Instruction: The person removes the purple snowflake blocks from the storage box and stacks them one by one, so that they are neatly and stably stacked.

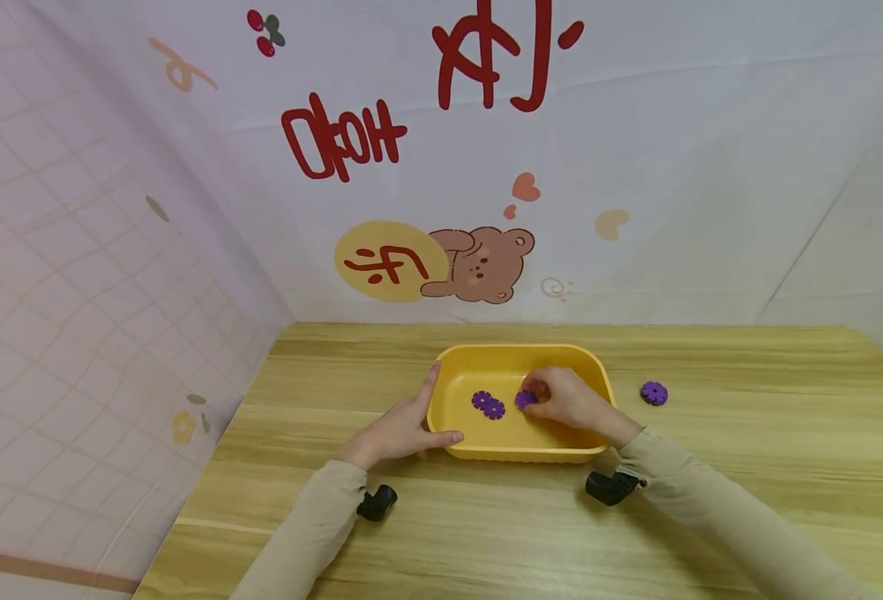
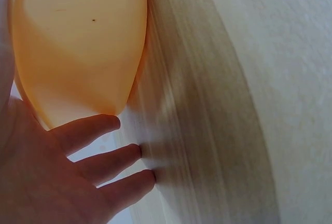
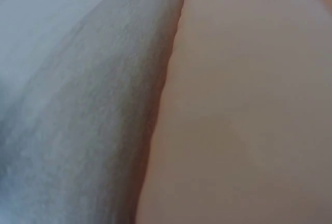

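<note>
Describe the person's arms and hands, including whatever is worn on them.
The left sleeve and right sleeve are long, plain beige, and slightly creased. The left hand and right hand wear no gloves. A small, black, angular device sits by each cuff; no cables show.

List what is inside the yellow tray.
In the tray: two purple pieces lying together, plus a third purple piece in the right hand. The tray floor directly beneath that hand is covered.

Tray wall [image 1: 527, 455] blocks; gap R b4 outer disc [image 1: 654, 393].
</note>
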Demonstrator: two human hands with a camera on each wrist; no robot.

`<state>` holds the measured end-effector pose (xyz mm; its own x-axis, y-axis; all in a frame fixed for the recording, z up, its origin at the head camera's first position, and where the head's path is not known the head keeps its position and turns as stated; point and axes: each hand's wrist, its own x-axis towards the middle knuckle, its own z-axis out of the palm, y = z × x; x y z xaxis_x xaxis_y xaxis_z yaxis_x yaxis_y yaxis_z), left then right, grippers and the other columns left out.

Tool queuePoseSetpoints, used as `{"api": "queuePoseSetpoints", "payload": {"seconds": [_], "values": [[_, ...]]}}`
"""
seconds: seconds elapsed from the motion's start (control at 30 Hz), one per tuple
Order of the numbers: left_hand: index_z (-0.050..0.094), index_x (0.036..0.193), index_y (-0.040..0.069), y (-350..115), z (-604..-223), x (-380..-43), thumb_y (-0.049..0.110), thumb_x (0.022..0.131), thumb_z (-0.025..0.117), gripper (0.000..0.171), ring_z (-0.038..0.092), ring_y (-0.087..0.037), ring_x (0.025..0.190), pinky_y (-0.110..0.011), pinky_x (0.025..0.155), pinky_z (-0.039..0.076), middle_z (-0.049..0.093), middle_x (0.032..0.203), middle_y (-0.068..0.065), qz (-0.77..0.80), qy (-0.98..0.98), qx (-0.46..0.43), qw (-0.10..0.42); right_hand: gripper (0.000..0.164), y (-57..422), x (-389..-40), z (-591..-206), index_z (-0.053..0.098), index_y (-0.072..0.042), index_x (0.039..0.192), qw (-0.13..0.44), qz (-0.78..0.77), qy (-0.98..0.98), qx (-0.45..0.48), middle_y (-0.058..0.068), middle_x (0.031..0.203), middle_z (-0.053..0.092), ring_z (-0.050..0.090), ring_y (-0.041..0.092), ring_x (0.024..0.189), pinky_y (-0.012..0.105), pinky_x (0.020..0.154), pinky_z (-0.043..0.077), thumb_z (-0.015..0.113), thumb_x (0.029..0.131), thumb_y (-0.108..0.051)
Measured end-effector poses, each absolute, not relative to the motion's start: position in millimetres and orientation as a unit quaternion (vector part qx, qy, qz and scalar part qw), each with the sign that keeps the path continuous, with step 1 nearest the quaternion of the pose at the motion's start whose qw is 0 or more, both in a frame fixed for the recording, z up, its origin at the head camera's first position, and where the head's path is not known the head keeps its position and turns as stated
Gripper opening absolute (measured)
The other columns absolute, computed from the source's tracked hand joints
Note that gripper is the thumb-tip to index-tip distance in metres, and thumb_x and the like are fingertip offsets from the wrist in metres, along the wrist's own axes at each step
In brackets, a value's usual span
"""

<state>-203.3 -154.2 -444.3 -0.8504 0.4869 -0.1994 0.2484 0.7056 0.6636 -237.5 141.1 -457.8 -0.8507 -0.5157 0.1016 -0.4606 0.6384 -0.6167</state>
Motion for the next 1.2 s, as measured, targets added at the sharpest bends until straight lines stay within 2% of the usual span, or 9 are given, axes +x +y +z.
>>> {"api": "queuePoseSetpoints", "payload": {"seconds": [0.13,0.4,0.67,0.97,1.07,1.2], "values": [[-0.016,0.154,0.021,-154.1,-444.7,-202.6,0.06,0.083,0.067,0.116,0.055,-0.019,0.084,-0.043,0.094,0.043,0.059,0.104,-0.012,0.328,0.903,0.205,0.185,0.024,141.4,-235.2,-457.1,0.068,0.001,0.097,0.039,-0.358,0.897,-0.258,0.004,0.088,0.067,0.061,0.019,0.081,0.034,0.075,0.053,0.079,0.078,-0.005],[-0.014,0.154,0.024,-153.7,-445.2,-200.8,0.06,0.083,0.067,0.114,0.054,-0.02,0.091,-0.045,0.098,0.04,0.055,0.123,-0.021,0.327,0.906,0.194,0.187,0.024,141.7,-232.2,-454.0,0.068,0.0,0.099,0.002,-0.397,0.876,-0.274,0.005,0.092,0.068,0.063,0.021,0.083,0.038,0.076,0.053,0.078,0.078,-0.005],[-0.015,0.154,0.023,-153.5,-445.4,-201.4,0.061,0.083,0.066,0.114,0.054,-0.019,0.087,-0.043,0.094,0.043,0.058,0.114,-0.015,0.329,0.903,0.207,0.183,0.028,146.3,-229.8,-446.6,0.069,0.0,0.105,-0.022,-0.398,0.872,-0.284,0.006,0.099,0.07,0.063,0.021,0.085,0.04,0.079,0.052,0.076,0.078,-0.004],[-0.015,0.154,0.022,-154.8,-445.2,-202.9,0.059,0.083,0.067,0.115,0.054,-0.018,0.088,-0.043,0.094,0.042,0.057,0.118,-0.016,0.33,0.902,0.208,0.183,0.028,157.1,-233.0,-439.0,0.07,0.0,0.103,-0.056,-0.381,0.87,-0.308,0.005,0.095,0.07,0.061,0.021,0.082,0.043,0.076,0.052,0.077,0.075,0.0],[-0.015,0.154,0.021,-154.5,-445.0,-203.2,0.059,0.083,0.067,0.115,0.054,-0.019,0.089,-0.043,0.095,0.042,0.057,0.118,-0.016,0.329,0.902,0.21,0.183,0.029,162.1,-234.1,-436.3,0.069,0.002,0.103,-0.05,-0.382,0.867,-0.316,0.007,0.096,0.07,0.061,0.024,0.083,0.045,0.076,0.051,0.076,0.075,0.001],[-0.014,0.154,0.021,-154.1,-444.4,-203.1,0.059,0.083,0.067,0.115,0.054,-0.019,0.093,-0.044,0.098,0.041,0.054,0.127,-0.02,0.329,0.903,0.208,0.182,0.031,170.1,-234.1,-432.0,0.068,0.003,0.106,-0.039,-0.385,0.866,-0.316,0.007,0.098,0.069,0.059,0.025,0.085,0.048,0.077,0.049,0.075,0.076,0.004]]}}
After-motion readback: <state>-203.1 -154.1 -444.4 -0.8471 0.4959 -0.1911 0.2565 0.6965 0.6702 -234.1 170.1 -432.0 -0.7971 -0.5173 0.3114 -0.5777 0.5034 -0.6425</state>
